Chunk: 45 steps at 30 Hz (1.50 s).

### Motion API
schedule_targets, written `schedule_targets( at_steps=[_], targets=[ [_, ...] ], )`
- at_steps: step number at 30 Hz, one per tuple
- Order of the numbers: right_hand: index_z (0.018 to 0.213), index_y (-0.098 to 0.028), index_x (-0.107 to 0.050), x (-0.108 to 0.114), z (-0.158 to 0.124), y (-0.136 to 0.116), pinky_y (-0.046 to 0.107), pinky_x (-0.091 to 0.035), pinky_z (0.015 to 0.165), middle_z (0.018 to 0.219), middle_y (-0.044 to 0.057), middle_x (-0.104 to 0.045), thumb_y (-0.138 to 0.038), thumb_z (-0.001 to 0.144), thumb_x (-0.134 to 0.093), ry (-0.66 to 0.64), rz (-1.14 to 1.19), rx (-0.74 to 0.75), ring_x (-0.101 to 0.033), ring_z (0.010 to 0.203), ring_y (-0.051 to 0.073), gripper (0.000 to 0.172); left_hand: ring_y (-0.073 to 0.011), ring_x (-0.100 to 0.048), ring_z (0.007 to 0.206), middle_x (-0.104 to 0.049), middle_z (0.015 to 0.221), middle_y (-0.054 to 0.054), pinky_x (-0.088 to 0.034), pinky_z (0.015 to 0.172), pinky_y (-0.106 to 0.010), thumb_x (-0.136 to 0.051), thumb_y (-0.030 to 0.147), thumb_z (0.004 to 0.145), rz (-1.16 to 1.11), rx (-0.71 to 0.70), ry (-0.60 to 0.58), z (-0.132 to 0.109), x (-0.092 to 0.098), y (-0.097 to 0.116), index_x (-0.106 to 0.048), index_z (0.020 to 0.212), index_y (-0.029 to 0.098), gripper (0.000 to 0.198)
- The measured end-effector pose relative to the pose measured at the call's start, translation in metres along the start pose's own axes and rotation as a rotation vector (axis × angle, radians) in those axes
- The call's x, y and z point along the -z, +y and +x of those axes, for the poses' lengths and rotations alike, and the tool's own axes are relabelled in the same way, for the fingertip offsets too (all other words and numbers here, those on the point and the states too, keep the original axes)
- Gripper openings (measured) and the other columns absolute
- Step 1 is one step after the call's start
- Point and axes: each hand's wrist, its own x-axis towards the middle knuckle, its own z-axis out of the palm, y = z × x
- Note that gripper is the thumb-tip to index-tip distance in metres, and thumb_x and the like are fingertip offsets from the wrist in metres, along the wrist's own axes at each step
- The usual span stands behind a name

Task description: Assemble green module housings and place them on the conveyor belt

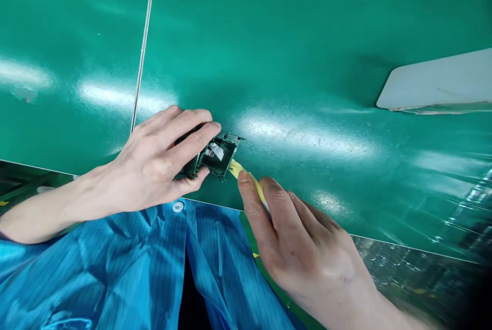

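My left hand is closed around a small dark electronic housing with an open end and a whitish strip inside. Its fingers lie over the top, and the thumb presses on the near side. My right hand grips a slim yellow tool with a pale part near the fingers. The tool's tip meets the lower right edge of the housing. What kind of tool it is cannot be made out, and part of it is hidden in the fist.
A green work surface spreads ahead, crossed by a pale seam on the left. At the right lies a white board or panel. Clear plastic wrapping is at the right edge. A blue garment hangs below the table edge.
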Motion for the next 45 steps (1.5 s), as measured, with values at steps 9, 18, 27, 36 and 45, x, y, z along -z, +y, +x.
schedule_targets(
  at_steps=[9,18,27,36,45],
  targets=[
    [0.113,0.002,-0.064,-0.011,-0.009,0.011,0.026,-0.054,0.063,0.093,0.015,-0.066,0.006,0.094,-0.048,0.094,0.168,-0.063,-0.062,0.072,0.016,0.026,-0.0244,-0.068,0.099,-0.068,0.117,-0.017,-0.057,0.088,-0.04,-0.065,0.027,0.09,-0.011,-0.004,0.007,-0.001,-0.001,0.0,-0.061,0.117,0.006,0.034],
    [0.113,0.001,-0.065,-0.009,-0.006,0.011,0.028,-0.051,0.061,0.09,0.016,-0.067,0.004,0.091,-0.048,0.075,0.068,0.031,-0.06,0.069,0.018,0.028,-0.0244,-0.069,0.102,-0.068,0.118,-0.017,-0.057,0.091,-0.04,-0.065,0.027,0.09,0.0,-0.031,-0.011,0.0,0.001,-0.003,-0.06,0.119,0.006,0.036],
    [0.109,0.003,-0.069,0.005,0.001,0.007,0.031,-0.051,0.058,0.087,0.018,-0.068,0.005,0.085,-0.055,0.002,-0.014,0.109,-0.058,0.066,0.02,0.027,-0.0239,-0.069,0.102,-0.068,0.118,-0.016,-0.057,0.091,-0.04,-0.065,0.027,0.091,0.002,-0.006,0.002,0.0,0.0,0.0,-0.06,0.119,0.008,0.034],
    [0.111,0.003,-0.067,-0.005,0.002,0.007,0.031,-0.05,0.058,0.089,0.018,-0.067,0.004,0.086,-0.053,0.077,0.019,0.096,-0.058,0.067,0.02,0.028,-0.0242,-0.069,0.102,-0.069,0.117,-0.017,-0.057,0.09,-0.04,-0.062,0.026,0.092,0.02,-0.015,0.012,0.0,0.0,0.001,-0.059,0.118,0.007,0.032],
    [0.113,0.006,-0.065,0.016,0.0,0.005,0.028,-0.048,0.052,0.089,0.017,-0.067,0.006,0.085,-0.053,-0.086,0.029,0.029,-0.058,0.063,0.018,0.03,-0.0261,-0.068,0.108,-0.067,0.121,-0.018,-0.056,0.094,-0.042,-0.063,0.027,0.092,0.011,-0.017,0.01,-0.001,-0.001,0.0,-0.059,0.121,0.007,0.036]
  ],
)
